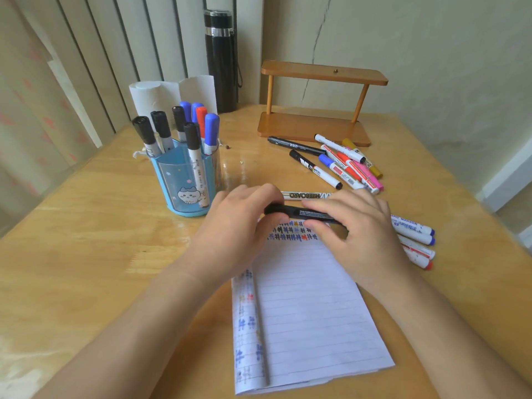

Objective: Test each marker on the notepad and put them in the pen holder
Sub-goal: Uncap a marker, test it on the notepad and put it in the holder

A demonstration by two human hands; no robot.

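We are holding a black marker (302, 213) over the notepad (311, 312).
Our left hand (239, 226) and right hand (359, 226) fingers are pinching its two ends; the pen holder (184, 180) is sitting nearby on the bench (86, 254).

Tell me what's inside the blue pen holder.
The blue pen holder holds eight capped markers standing upright: four black caps, three blue, one red. The tinted wall blurs their lower ends, and the holder's bottom is hidden.
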